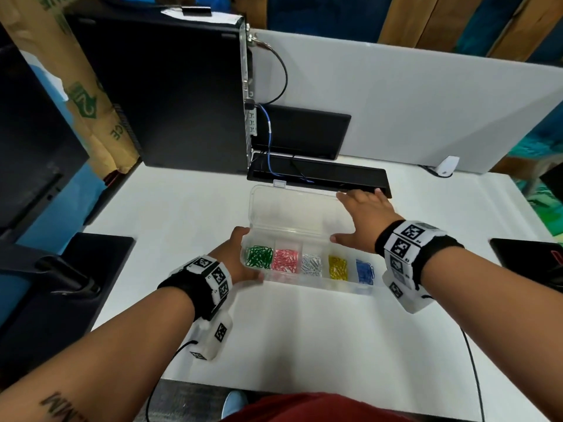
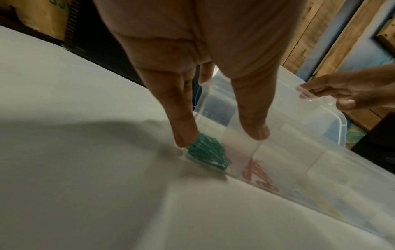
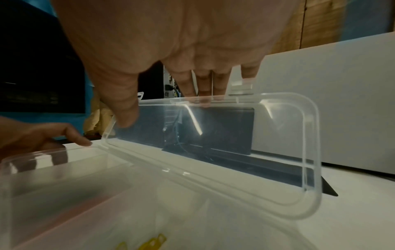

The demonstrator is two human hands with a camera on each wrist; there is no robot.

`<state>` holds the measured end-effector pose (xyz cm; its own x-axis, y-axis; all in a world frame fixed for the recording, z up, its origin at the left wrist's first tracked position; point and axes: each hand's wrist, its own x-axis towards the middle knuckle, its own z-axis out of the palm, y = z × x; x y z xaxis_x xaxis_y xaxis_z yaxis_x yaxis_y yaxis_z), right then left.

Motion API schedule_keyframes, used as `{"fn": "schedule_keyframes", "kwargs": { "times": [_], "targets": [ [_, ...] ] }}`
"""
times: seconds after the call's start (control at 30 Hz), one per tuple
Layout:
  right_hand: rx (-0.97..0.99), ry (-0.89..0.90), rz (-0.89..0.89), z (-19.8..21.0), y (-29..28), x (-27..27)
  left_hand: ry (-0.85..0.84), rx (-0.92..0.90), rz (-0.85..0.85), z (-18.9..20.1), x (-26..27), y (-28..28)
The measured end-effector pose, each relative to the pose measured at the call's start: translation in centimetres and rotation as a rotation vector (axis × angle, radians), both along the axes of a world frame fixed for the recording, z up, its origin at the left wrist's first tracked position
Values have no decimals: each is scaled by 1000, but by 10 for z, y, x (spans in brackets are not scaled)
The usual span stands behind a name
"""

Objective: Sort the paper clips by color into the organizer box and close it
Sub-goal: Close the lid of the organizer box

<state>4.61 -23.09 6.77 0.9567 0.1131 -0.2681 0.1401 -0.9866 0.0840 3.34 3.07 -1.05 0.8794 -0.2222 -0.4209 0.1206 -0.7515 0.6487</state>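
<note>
Our right hand [image 1: 362, 219] grips the raised lid [image 1: 292, 208]; our left hand [image 1: 240, 257] clasps the organizer box [image 1: 304, 283] end. Computer tower [image 1: 164, 95] at eleven o'clock on the bench [image 1: 304, 339].

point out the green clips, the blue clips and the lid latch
green clips [image 1: 259, 257], head view, middle of the pile
blue clips [image 1: 365, 271], head view, middle of the pile
lid latch [image 1: 279, 183], head view, tab on the lid's far edge

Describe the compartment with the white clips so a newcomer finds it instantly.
On the white desk sits a clear organizer box with its lid raised. Its front row holds five clip piles. The white paper clips fill the middle one, between pink and yellow.
</note>
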Motion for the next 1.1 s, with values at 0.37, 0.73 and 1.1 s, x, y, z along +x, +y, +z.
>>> {"fn": "schedule_keyframes", "kwargs": {
  "times": [0.37,0.73,1.1],
  "targets": [
    [127,-23,88,7,-4,-35,-44,178,-56,1,2,-7],
    [249,148,97,-24,6,-57,50,-56,119,-13,3,-4],
    [237,280,113,-41,0,-59,-214,432,-503,17,-3,-31]
  ]
}}
